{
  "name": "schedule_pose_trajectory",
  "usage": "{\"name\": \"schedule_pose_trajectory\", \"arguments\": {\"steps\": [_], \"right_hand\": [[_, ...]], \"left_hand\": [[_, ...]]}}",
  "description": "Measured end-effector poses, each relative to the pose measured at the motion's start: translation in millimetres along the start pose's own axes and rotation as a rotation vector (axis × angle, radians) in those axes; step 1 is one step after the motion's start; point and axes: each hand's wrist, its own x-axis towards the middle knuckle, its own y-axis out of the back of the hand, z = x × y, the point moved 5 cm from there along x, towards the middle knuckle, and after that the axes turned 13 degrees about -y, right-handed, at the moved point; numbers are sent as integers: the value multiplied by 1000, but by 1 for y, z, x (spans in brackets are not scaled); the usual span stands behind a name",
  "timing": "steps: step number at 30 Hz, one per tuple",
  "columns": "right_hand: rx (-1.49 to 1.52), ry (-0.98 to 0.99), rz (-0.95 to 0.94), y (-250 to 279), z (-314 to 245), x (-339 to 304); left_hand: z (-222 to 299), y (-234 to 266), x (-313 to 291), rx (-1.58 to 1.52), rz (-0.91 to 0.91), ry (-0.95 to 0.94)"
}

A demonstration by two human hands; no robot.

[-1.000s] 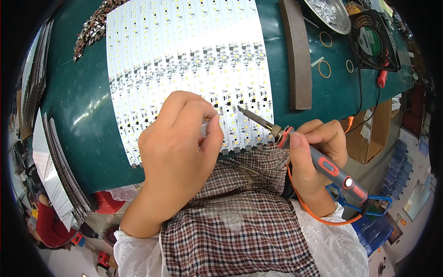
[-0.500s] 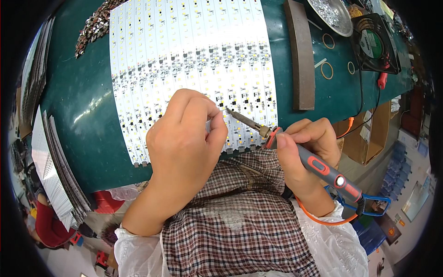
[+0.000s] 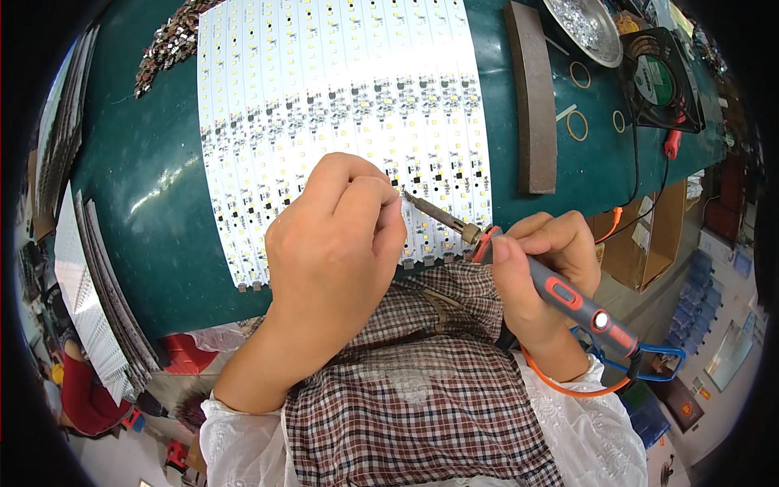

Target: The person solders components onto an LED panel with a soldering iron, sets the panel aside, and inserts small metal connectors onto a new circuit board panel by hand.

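Note:
A white panel of LED circuit strips [image 3: 341,146], dotted with yellow LEDs and black chips, lies side by side in columns on the green table. In my right hand [image 3: 544,272] is a grey and red soldering iron [image 3: 568,296], gripped like a pen. Its metal tip points left and reaches the lower part of the panel, beside my left fingertips. My left hand [image 3: 337,235] is closed in a pinch over the panel. Whatever the pinched fingers hold is hidden. That hand covers several strips' lower portions.
Right of the panel stands a brown bar [image 3: 532,101] on the green table [image 3: 146,243]. Farther right are rubber bands [image 3: 577,126], a metal dish [image 3: 584,32] and a black fan [image 3: 661,81]. Small metal parts [image 3: 170,49] are heaped at far left; stacked panels [image 3: 97,308] sit left.
Both hands and the soldering iron have shifted slightly right, the tip staying close to my left fingertips. The whole scene also sits slightly farther right in the picture.

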Motion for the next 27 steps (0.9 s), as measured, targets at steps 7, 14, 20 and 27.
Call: {"name": "schedule_pose_trajectory", "arguments": {"steps": [7, 14, 20, 27], "right_hand": [[-3, 13, 7, 2, -2, 0], [3, 39, 31, -1, -4, 0], [12, -21, 46, -1, -2, 0], [28, 31, 48, -1, -4, 0]], "left_hand": [[-3, 16, -2, -6, -49, 150], [-7, 14, -7, -25, 3, 107], [-4, 11, -5, -49, 35, 94], [-9, 16, -8, 27, -20, 112]]}}
